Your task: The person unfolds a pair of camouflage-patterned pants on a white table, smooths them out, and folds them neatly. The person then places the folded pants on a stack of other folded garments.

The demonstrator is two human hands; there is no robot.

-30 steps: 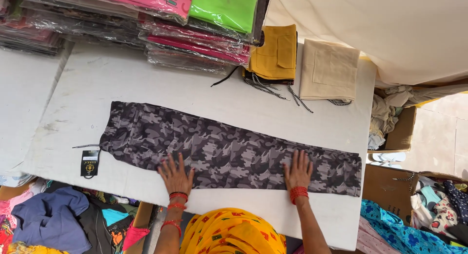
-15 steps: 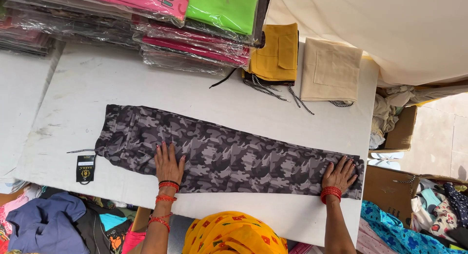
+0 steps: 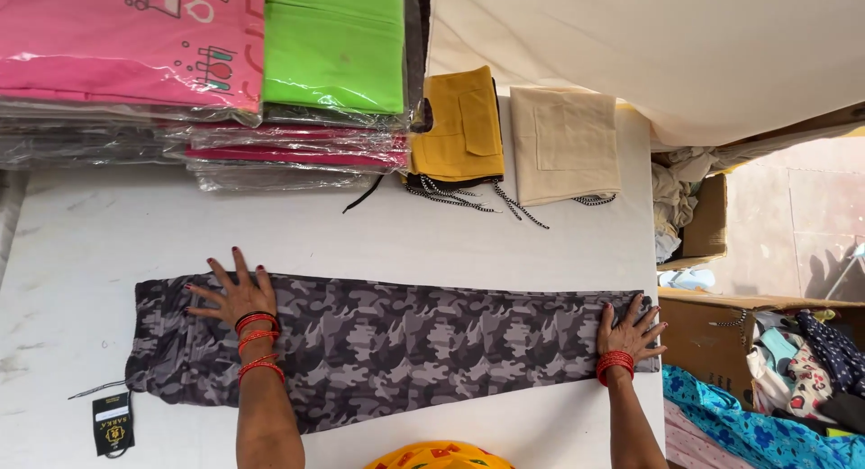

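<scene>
A pair of grey camouflage trousers (image 3: 405, 343) lies flat and stretched out lengthwise across the white table (image 3: 270, 235). My left hand (image 3: 232, 293) rests palm down with fingers spread on the wide waist end at the left. My right hand (image 3: 631, 329) presses flat on the narrow leg end near the table's right edge. Both wrists wear red bangles. A black tag (image 3: 113, 422) on a cord hangs from the waist end at the lower left.
Stacks of plastic-wrapped garments, pink (image 3: 126, 36) and green (image 3: 333, 45) on top, line the far side. Folded mustard shorts (image 3: 458, 127) and beige shorts (image 3: 566, 143) lie beside them. Cardboard boxes (image 3: 712, 329) with clothes stand to the right of the table.
My hands have slid apart along the trousers: the left toward the waist end, the right out to the leg end. The view has also moved closer to the table.
</scene>
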